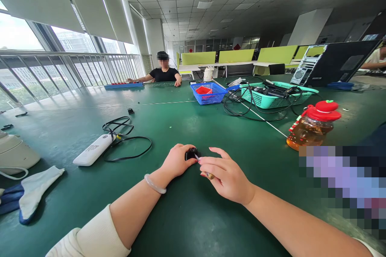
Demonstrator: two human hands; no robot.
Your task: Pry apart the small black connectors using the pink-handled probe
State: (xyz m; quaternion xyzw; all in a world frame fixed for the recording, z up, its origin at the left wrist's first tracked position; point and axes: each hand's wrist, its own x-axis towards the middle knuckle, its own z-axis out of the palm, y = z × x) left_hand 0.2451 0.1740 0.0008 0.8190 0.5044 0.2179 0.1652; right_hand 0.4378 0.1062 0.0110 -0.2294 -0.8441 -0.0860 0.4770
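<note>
My left hand (176, 159) rests low over the green table and is closed on a small black part (191, 153), gripping it between thumb and fingers. Pinched in my right hand (230, 178) is a thin screwdriver-like tool (197, 157) whose pale tip points at the black part. A gold-coloured round end (210, 175) shows below the right fingers. My index finger and thumb hide most of the tool, so its exact kind is unclear. Whether the tip touches the part cannot be made out.
A white power bank (95, 150) with a black cable (129, 138) lies to the left, near a blue-white glove (36, 192). Blue (209, 98) and teal (263, 102) baskets stand ahead; a red-lidded bottle (312, 126) is at right. Across the table sits a person (164, 74).
</note>
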